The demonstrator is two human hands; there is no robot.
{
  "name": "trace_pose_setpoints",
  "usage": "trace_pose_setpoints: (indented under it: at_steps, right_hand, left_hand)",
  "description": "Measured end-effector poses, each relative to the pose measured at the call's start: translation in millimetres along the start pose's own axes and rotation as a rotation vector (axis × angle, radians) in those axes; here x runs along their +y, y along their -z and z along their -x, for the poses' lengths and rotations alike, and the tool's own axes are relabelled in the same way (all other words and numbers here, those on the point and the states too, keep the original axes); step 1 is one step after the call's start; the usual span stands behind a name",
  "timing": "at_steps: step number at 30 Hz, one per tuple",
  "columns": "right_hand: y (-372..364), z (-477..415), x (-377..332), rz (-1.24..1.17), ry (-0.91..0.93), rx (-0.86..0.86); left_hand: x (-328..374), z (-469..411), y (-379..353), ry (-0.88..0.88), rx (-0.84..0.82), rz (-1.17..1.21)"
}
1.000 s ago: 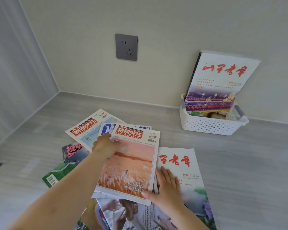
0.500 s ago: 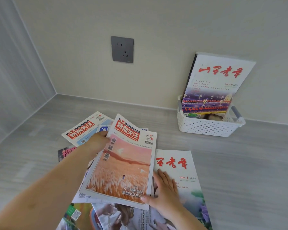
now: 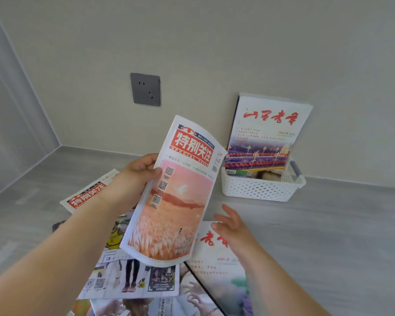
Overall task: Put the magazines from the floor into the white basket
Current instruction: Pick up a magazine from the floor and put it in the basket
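My left hand [image 3: 138,173] grips the left edge of a magazine with an orange-pink cover and a red title block [image 3: 176,201], holding it in the air, tilted upright above the pile. My right hand [image 3: 232,224] hovers with relaxed fingers, holding nothing, just over a white magazine with red characters [image 3: 217,261] on the floor. Several more magazines [image 3: 132,279] lie spread on the floor below. The white perforated basket [image 3: 258,190] stands against the wall at right with a white-and-red magazine [image 3: 267,133] standing upright in it.
A grey wall socket [image 3: 145,89] is on the wall above the floor. Another red-titled magazine [image 3: 87,195] lies at the left of the pile. The grey floor [image 3: 328,236] stretches bare to the right, and the room corner is at left.
My left hand has lifted the orange-pink magazine off the pile and raised it toward the basket. My right hand has come off its lower edge and now hovers with fingers spread.
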State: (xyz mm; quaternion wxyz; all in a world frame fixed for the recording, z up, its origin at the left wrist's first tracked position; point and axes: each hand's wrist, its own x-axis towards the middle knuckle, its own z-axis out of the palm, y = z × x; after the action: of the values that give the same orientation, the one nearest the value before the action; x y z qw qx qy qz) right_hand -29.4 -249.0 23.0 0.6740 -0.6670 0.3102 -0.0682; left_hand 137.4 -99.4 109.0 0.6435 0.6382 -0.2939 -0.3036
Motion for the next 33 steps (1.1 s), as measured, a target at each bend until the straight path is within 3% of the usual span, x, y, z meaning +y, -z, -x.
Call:
trace_pose_setpoints:
  at_steps: [7, 12, 16, 21, 33]
  right_hand:
    - [59, -6, -31, -0.052, 0.089, 0.025]
    - [117, -20, -59, 0.035, 0.184, 0.215]
    - [160, -43, -94, 0.095, 0.365, 0.365]
    - [204, -79, -126, 0.129, 0.487, 0.522]
    - [220, -164, -67, 0.156, 0.238, 0.589]
  left_hand:
    - [19, -31, -54, -0.069, 0.027, -0.032]
    - [26, -68, -89, -0.158, 0.208, -0.131]
    - [39, -107, -115, -0.239, 0.359, -0.208]
    - [47, -159, -141, -0.228, 0.444, -0.274]
    - [-22, -229, -149, -0.038, 0.429, -0.362]
